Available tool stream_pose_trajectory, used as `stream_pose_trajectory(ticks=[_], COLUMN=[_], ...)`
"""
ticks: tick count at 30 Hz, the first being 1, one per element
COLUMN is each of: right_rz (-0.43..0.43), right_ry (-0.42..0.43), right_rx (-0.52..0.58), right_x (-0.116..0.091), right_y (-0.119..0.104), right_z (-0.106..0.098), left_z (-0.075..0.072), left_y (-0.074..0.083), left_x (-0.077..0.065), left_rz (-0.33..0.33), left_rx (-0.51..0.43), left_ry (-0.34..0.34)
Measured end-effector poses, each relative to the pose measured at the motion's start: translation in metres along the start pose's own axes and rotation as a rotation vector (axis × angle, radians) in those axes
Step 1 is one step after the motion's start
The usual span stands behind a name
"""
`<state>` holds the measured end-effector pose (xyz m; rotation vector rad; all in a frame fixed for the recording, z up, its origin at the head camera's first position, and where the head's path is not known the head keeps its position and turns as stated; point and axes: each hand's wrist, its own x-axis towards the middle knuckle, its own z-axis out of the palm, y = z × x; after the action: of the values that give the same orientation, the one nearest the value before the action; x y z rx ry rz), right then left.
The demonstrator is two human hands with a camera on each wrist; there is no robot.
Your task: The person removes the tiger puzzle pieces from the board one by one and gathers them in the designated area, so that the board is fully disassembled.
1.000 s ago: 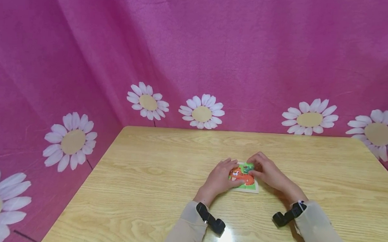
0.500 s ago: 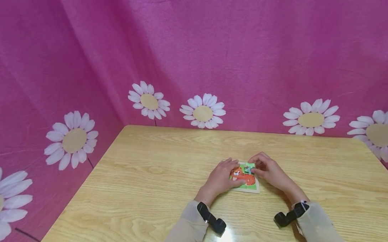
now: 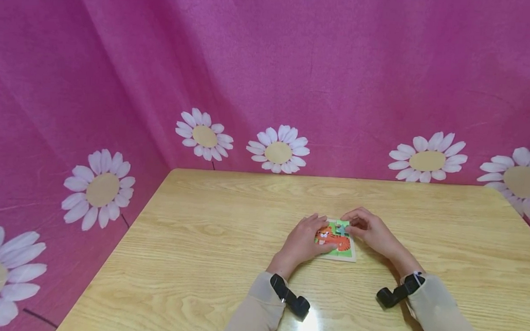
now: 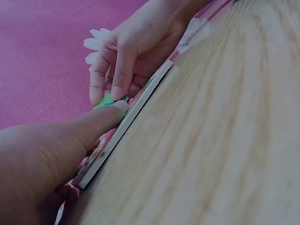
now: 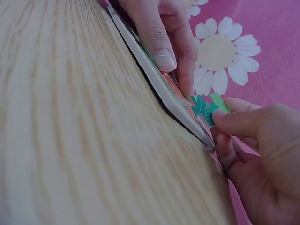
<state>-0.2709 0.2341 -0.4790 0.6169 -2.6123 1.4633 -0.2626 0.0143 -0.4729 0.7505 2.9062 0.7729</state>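
Observation:
A small jigsaw puzzle of an orange tiger lies in its pale wooden tray point(image 3: 348, 259) on the table. My left hand point(image 3: 301, 241) rests over the tray's left side, thumb and fingers stretched across the picture. With thumb and fingertips, my right hand point(image 3: 375, 236) pinches a green puzzle piece point(image 5: 205, 108) printed with a dark green leaf. That piece sits tilted above the picture at the tray's far right corner, its outer edge raised. The left wrist view shows the left thumb close to the piece. Part of the tiger's left side is hidden under the left hand.
Wood-grain table point(image 3: 201, 241) surrounds the tray. Behind it and to the left hangs a magenta cloth point(image 3: 338, 80) with large white daisies. Both wrists wear black camera straps over beige sleeves point(image 3: 439, 308).
My right hand has lifted and tilted the leaf piece from the tray's far right corner, shifting slightly right. The left hand keeps its place on the puzzle.

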Motion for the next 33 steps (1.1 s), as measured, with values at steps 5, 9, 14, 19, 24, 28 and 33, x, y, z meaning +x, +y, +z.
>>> stream_pose_trajectory(ticks=[5,9,14,19,24,28,33], right_rz=[0.062,0.096,0.104,0.094,0.079,0.086,0.113], right_ry=[0.003,0.002,0.0,0.006,0.018,0.013,0.002], right_rx=[0.007,0.004,0.014,0.019,0.026,0.018,-0.001], right_x=[0.0005,0.0007,0.0011,0.0005,-0.0013,-0.0027,-0.0041], right_y=[0.0007,-0.0001,-0.0016,-0.0018,-0.0022,-0.0036,-0.0033], right_z=[-0.0013,-0.0023,-0.0027,-0.0027,-0.0038,-0.0062,-0.0102], left_z=[-0.0005,-0.0012,-0.0017,-0.0016,-0.0013,-0.0017,-0.0019], left_y=[-0.0002,-0.0003,0.0,0.0005,0.0004,0.0005,0.0003], left_x=[0.0003,0.0006,0.0006,0.0002,-0.0007,-0.001,-0.0006], left_rz=[0.002,0.003,0.002,-0.003,-0.003,-0.002,-0.007], left_rx=[0.009,0.009,0.006,-0.01,-0.015,-0.018,-0.014], left_ry=[-0.001,-0.004,-0.008,-0.013,-0.01,-0.007,-0.006])
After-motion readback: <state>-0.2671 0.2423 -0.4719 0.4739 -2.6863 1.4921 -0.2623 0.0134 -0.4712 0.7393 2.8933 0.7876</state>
